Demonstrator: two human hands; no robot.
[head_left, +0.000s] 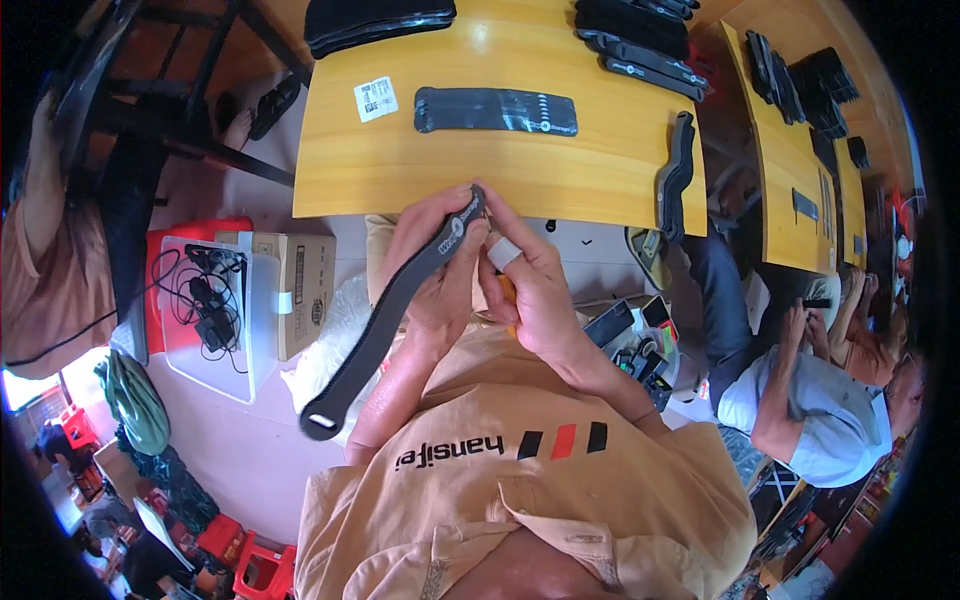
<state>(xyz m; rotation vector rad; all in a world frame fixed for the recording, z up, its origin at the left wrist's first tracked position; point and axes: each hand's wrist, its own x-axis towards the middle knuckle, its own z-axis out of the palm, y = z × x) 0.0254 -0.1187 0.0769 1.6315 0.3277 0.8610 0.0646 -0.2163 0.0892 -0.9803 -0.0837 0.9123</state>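
Note:
A long black strap [375, 325] with a slot in its loose lower end hangs slantwise in front of me, with pale print near its top. Closed round its upper end is my left hand [435, 275], thumb lying along the strap. My right hand [545, 290] is curled beside it, fingertips meeting the strap's top end. An orange thing [508, 300] shows partly in the right palm; its kind is hidden. White tape [503, 253] wraps a digit of that hand. Both hands are just off the near edge of the wooden table [350, 170].
On the table lie a flat bundle of black straps [495, 110], a white label [376, 99], a bent strap bundle [677, 175] and dark stacks [380, 22]. A clear bin [255, 320] with cables and a carton [305, 290] stand left. Co-workers [800, 400] sit right.

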